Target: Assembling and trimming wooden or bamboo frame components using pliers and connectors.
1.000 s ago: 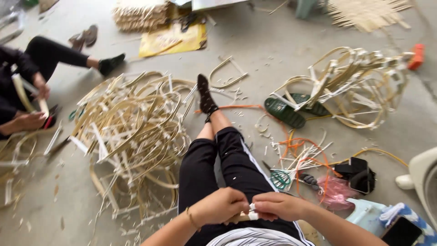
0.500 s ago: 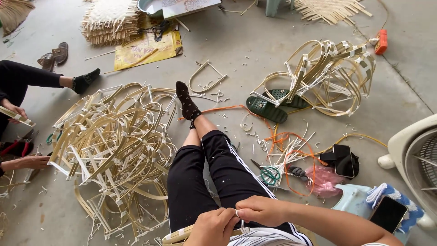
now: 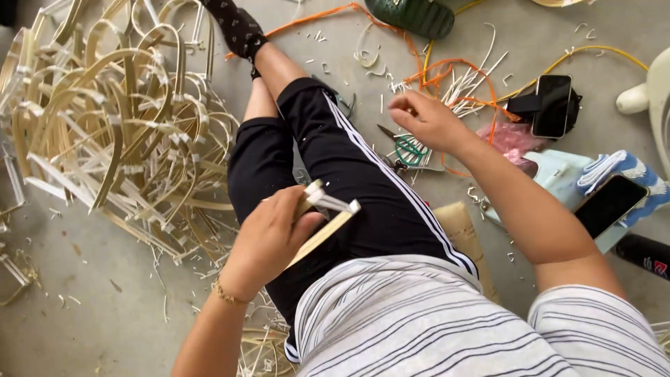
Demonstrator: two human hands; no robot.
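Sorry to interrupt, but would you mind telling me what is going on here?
A person sits on the floor in black trousers. The left hand grips a pair of bamboo strips bound with white tape, held over the lap. The right hand reaches out to the side above green-handled scissors lying among cut white strip ends. A large heap of bent bamboo pieces lies to the person's left.

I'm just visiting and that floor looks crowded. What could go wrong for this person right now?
The right hand reaches toward the green-handled scissors lying among loose strips; fingers might catch the blades. The left hand holds bamboo strips whose cut ends point toward the leg and could poke or splinter. The orange cord loops near the reaching arm and could snag.
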